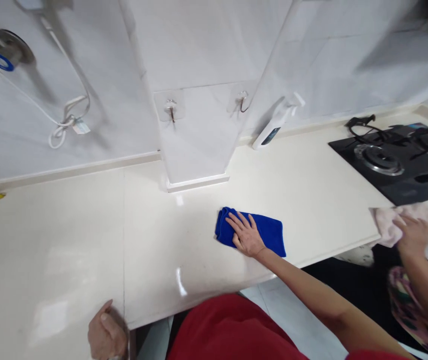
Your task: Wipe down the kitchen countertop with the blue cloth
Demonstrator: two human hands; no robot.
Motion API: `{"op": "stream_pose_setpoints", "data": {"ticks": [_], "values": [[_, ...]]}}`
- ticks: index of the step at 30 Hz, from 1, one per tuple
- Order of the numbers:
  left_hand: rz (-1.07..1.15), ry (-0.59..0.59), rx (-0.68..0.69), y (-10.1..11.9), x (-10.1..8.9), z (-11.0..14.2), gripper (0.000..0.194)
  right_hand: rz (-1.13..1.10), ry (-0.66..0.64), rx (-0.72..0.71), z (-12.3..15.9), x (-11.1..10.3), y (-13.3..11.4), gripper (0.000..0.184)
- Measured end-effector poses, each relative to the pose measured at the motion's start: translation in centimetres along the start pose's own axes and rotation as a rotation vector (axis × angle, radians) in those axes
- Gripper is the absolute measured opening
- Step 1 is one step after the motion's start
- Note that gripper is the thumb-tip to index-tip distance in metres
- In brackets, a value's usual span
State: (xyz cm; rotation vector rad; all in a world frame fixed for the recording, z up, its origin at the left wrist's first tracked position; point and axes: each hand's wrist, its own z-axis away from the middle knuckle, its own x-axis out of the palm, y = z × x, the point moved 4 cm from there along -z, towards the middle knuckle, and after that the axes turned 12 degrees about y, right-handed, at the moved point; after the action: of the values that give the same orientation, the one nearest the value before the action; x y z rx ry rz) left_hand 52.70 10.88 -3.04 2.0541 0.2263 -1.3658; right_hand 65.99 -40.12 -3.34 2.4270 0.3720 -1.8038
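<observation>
My right hand [247, 237] lies palm down on a folded blue cloth [272, 230], its fingers spread and pressing the cloth flat against the cream countertop [161, 240]. The cloth's left end is bunched into layered folds. Down at the lower left, my left hand [106, 334] rests at the counter's front edge with its fingers curled in. Nothing shows in that hand, though its underside is hidden.
A co-worker's hand [414, 232] holds a pale pink cloth [386, 227] at the counter edge by the black gas hob [397, 165]. A white spray bottle [276, 125] stands against the wall. A wall pillar [198, 140] with two hooks juts onto the counter.
</observation>
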Motion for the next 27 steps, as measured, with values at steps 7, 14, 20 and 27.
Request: {"op": "stream_pose_setpoints", "data": {"ticks": [7,14,20,27], "values": [[0.012,-0.012,0.01,-0.6,0.2,0.0,0.061,0.2,0.019,0.343,-7.0,2.4,-0.4,0.065],[0.018,-0.003,0.035,-1.1,0.3,0.3,0.06,0.203,0.032,0.446,-12.9,4.8,-4.8,0.067],[0.019,0.019,0.025,-1.0,0.3,0.8,0.058,0.073,-0.005,0.199,-14.7,5.4,-11.8,0.07],[0.086,0.069,0.058,-1.4,0.3,1.4,0.051,-0.137,-0.128,-0.16,-15.6,5.3,-20.6,0.074]]}}
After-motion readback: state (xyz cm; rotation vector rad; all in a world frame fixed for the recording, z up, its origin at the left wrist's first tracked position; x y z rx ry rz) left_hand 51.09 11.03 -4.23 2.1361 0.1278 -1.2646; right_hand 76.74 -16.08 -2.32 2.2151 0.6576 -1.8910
